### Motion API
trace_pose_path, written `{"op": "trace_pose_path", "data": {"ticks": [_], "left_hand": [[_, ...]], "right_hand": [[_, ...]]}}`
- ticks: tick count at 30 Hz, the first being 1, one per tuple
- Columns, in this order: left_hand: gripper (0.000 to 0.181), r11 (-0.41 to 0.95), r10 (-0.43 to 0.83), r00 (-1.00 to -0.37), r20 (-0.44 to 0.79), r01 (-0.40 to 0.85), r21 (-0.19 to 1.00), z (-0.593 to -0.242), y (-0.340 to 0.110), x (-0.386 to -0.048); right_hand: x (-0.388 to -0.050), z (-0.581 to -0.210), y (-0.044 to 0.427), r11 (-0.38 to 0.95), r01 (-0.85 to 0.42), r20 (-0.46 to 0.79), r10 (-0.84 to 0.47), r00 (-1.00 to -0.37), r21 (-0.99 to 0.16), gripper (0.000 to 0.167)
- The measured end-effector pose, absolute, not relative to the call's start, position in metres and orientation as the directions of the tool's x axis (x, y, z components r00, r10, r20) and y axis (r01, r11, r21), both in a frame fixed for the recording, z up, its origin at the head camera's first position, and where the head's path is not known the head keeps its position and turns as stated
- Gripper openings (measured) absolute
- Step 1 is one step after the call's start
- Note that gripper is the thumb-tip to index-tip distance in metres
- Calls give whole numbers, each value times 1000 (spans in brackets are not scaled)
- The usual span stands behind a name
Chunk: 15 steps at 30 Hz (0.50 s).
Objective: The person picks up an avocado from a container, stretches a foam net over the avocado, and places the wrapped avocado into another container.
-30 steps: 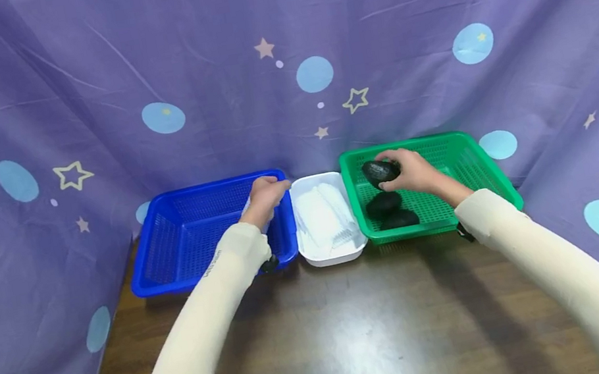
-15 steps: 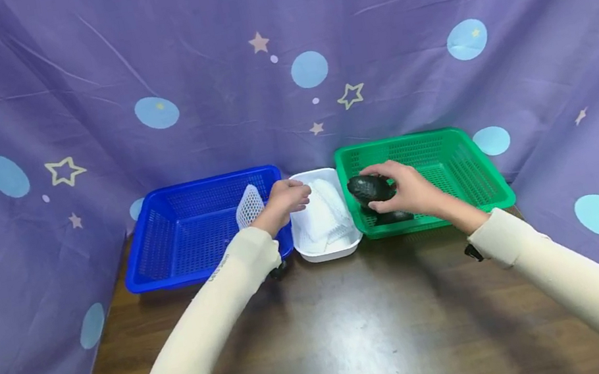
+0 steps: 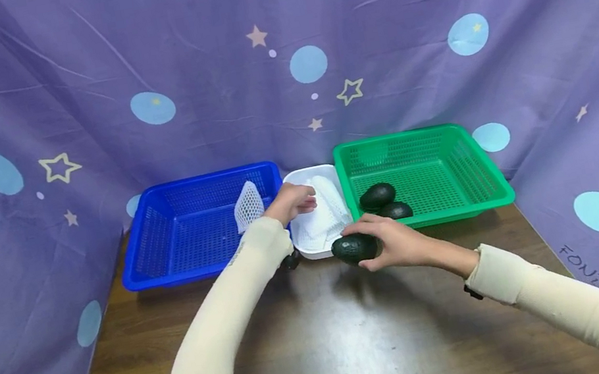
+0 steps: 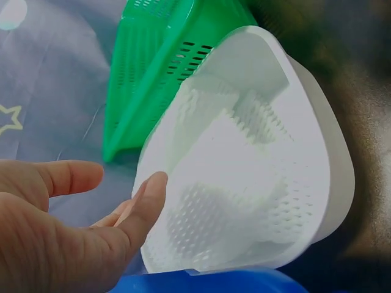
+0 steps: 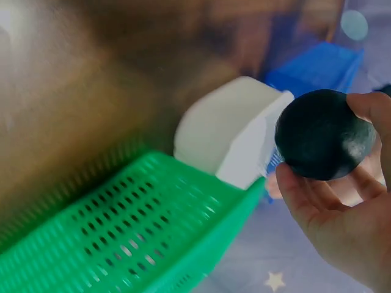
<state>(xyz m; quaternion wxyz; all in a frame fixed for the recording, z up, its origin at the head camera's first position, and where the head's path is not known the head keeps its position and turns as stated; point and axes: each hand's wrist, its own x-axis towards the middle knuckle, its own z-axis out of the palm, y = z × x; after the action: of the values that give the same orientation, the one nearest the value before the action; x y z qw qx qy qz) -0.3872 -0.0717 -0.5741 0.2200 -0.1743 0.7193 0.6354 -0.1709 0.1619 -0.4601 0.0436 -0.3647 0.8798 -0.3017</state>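
My right hand [image 3: 396, 242] holds a dark avocado [image 3: 354, 249] between thumb and fingers, just in front of the green basket and the white tub; the right wrist view shows the same avocado [image 5: 324, 134] up close. Over the white tub [image 3: 317, 254] hovers my left hand [image 3: 295, 201], holding nothing. In the left wrist view its thumb and fingers [image 4: 146, 204] stand apart above the tub's rim. White foam netting [image 4: 238, 177] fills the tub. Two more avocados [image 3: 377, 196] lie in the left front corner of the green basket [image 3: 494, 201].
To the left stands a blue basket [image 3: 136, 269] with one white foam net [image 3: 248, 205] inside it. The tub sits between the two baskets. All rest on a brown wooden table [image 3: 327, 342], with a purple curtain [image 3: 202, 43] behind.
The right hand has carried its avocado out of the green basket, toward me and left. The left hand has left a foam net in the blue basket and moved right, over the tub.
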Motion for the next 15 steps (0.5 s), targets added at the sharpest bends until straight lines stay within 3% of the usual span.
{"op": "trace_pose_path", "data": {"ticks": [7,11,15], "left_hand": [[56,127,11,-823,-568,-563,817,-581,-65,-393],[77,153,18,-815,-580,-571,807,-574,-64,-389],[85,183,20,-799,-601,-588,788,-570,-62,-384]], "right_hand": [[-164,-485,160,579,-609,89,-681,-727,-543,60],[-162,-496,158,582,-605,67,-688,-723,-544,60],[-161,-504,158,590,-593,44,-687,-725,-547,60]]}}
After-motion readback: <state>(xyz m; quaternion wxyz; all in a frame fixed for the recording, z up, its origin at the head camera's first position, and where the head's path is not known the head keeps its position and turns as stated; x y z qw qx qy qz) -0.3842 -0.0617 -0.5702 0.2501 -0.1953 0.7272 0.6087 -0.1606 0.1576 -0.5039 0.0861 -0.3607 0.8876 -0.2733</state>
